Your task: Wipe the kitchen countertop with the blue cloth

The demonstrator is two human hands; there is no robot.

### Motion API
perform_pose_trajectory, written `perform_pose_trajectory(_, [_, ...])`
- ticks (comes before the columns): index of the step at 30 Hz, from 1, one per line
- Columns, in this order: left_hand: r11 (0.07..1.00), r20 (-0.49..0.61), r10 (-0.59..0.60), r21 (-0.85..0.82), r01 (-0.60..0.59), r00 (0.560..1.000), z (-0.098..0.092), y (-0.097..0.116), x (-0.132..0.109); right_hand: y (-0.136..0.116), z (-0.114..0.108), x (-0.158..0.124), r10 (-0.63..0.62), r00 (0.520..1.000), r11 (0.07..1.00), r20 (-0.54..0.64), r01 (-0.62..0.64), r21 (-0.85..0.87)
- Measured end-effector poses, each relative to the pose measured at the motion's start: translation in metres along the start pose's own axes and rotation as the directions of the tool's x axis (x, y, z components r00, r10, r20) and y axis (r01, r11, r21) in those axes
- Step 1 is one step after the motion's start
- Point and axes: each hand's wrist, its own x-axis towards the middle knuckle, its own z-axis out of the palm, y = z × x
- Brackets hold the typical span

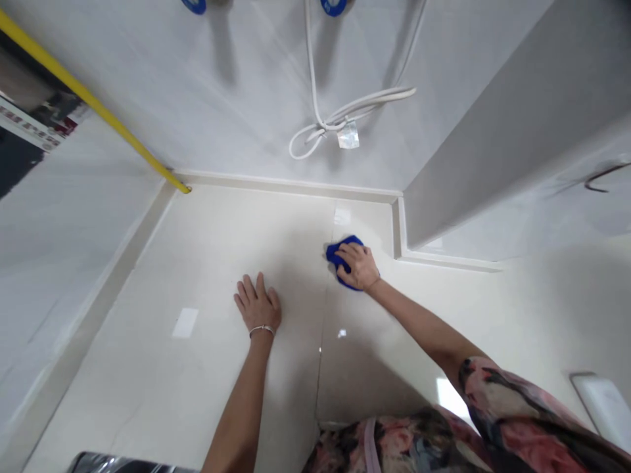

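A blue cloth lies bunched on the glossy cream tile floor, close to a joint between tiles. My right hand presses down on it with fingers curled over the fabric. To the left, my left hand rests flat on the bare tile, fingers spread, holding nothing. A thin bracelet circles the left wrist. The cloth's underside and the right palm are hidden.
Ahead, a wall meets the floor along a skirting strip. A yellow pipe slants down to the left corner. A tied white cable hangs on the wall. A boxed-out wall section juts out at right, with a bent wire.
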Motion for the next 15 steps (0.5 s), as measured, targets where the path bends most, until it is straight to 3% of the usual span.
perform_pose_trajectory(4, [1.000, -0.022, 0.013, -0.023, -0.014, 1.000, 0.005, -0.006, -0.001, 0.037, -0.002, 0.077, 0.115, 0.992, 0.987, -0.057, -0.120, -0.105])
perform_pose_trajectory(9, [0.999, -0.015, 0.023, -0.048, -0.024, 1.000, 0.006, -0.008, -0.002, 0.044, 0.001, 0.143, 0.268, 0.957, 0.939, -0.110, -0.285, -0.195])
perform_pose_trajectory(12, [0.999, -0.005, 0.018, -0.029, -0.018, 1.000, 0.006, -0.008, -0.002, 0.039, 0.001, 0.151, 0.283, 0.954, 0.935, -0.100, -0.297, -0.192])
perform_pose_trajectory(15, [1.000, 0.001, 0.006, -0.011, -0.006, 1.000, 0.005, -0.007, -0.002, 0.025, -0.001, 0.131, 0.231, 0.971, 0.953, -0.062, -0.238, -0.189])
